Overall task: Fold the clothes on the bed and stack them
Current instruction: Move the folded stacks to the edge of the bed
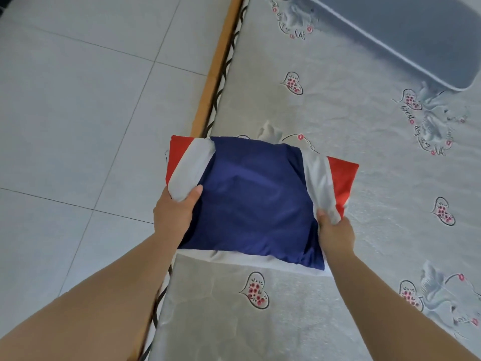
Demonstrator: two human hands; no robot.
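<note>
**Both hands hold a folded shirt at the bed's edge**

Two bare forearms reach forward from the bottom of the view toward the folded shirt (pixel 250 201). The left hand (pixel 173 213) grips the shirt's left side; its thumb lies on top of the white fabric and the other fingers are hidden under the cloth. The right hand (pixel 335 231) pinches the white fabric on the shirt's right side, with the fingers curled around it. The shirt is navy blue in the middle, with white and red parts on both sides. It is above the left edge of the bed (pixel 325 100), partly over the wooden frame (pixel 218 61). Left of the shirt is the tiled floor (pixel 78 100). Far beyond the shirt, a grey pillow (pixel 406 29) lies on the heart-printed sheet.
</note>
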